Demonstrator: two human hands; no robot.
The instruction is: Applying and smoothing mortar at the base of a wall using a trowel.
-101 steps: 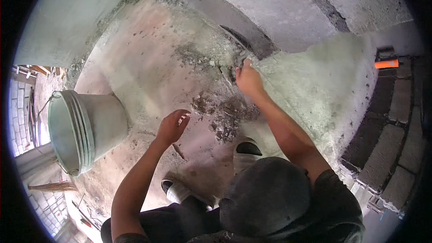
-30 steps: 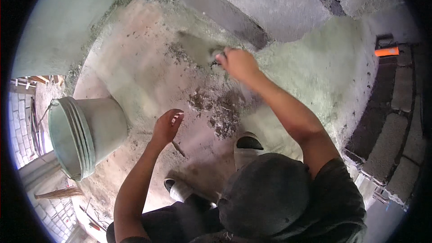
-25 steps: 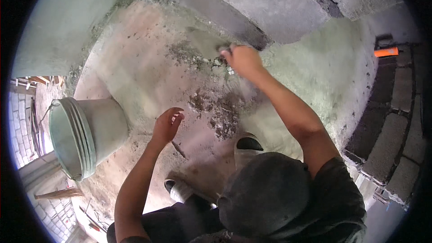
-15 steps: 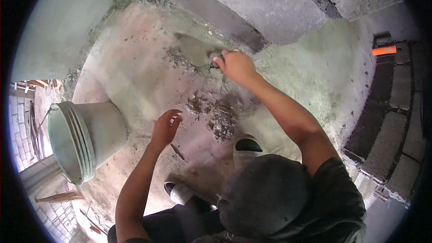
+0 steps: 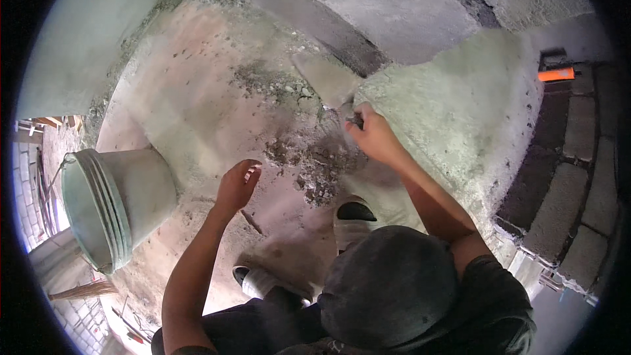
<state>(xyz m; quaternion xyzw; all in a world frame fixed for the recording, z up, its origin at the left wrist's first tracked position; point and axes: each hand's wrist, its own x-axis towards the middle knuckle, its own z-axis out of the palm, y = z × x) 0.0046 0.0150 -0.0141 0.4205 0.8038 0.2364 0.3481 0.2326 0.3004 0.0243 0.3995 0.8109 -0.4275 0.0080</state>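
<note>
Head view: trowel (image 5: pixel 327 79) juts beyond right fingers (image 5: pixel 367 114), handle enclosed.

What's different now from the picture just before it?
The bare right hand has pulled the flat grey trowel back and to the right, keeping hold of it. The bare, empty left hand, the round pale-green plastic bucket and the dark crumbly rubble heap stayed put.

Rubble (image 5: pixel 322 174) and bucket (image 5: pixel 146 187) on floor (image 5: pixel 190 108)
</note>
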